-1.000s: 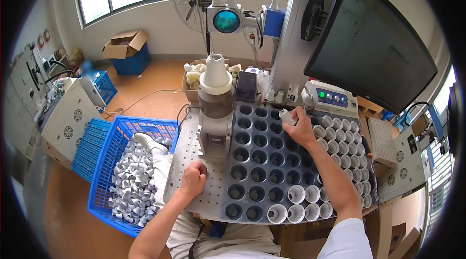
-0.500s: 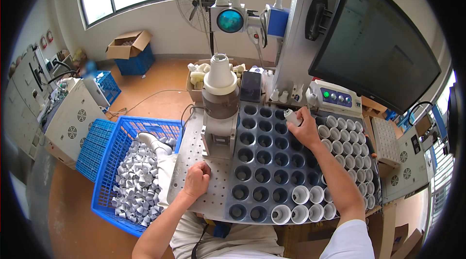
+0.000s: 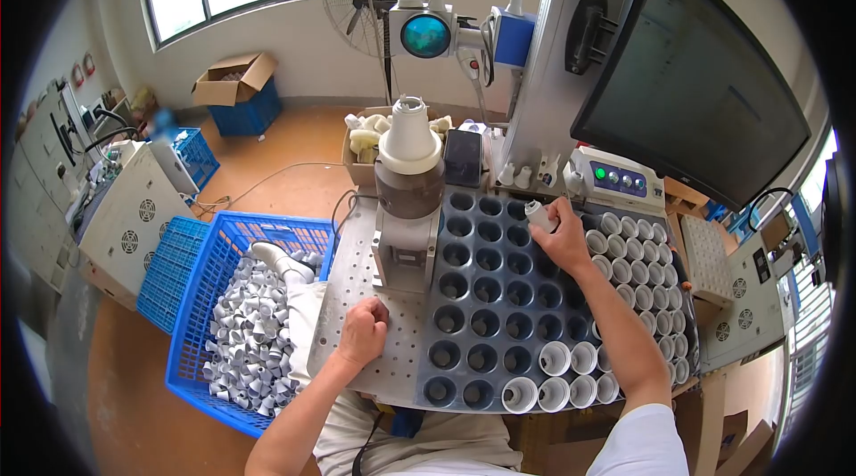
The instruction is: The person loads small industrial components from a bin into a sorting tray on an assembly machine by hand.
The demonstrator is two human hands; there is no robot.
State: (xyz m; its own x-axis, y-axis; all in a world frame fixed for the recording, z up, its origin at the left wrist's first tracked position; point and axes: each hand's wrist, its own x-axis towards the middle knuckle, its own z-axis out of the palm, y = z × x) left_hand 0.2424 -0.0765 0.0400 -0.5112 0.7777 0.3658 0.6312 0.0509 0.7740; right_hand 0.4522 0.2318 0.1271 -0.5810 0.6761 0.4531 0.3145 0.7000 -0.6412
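Pinches small white part (image 3: 538, 215) btwn thumb & fingers of R hand (image 3: 561, 237), over far end of dark tray (image 3: 504, 276); tilted, one end pointing up-L; can't tell if touching tray. Curls L hand (image 3: 365, 332) into loose fist at near part of perforated metal plate (image 3: 349, 269), just L of tray; can't tell if anything's inside, nor if touching plate. On tray: rows of white cups (image 3: 582, 391), open ends up, along R side & near edge; round holes to L. On plate, beyond L hand: grey stand (image 3: 390, 251) w/ white cone (image 3: 411, 130) upright on top. Further L: blue crate (image 3: 259, 224), heaped w/ small white caps (image 3: 250, 333). Beyond tray, far R: ctrl box (image 3: 615, 177), green light lit, below big dark monitor (image 3: 700, 84).
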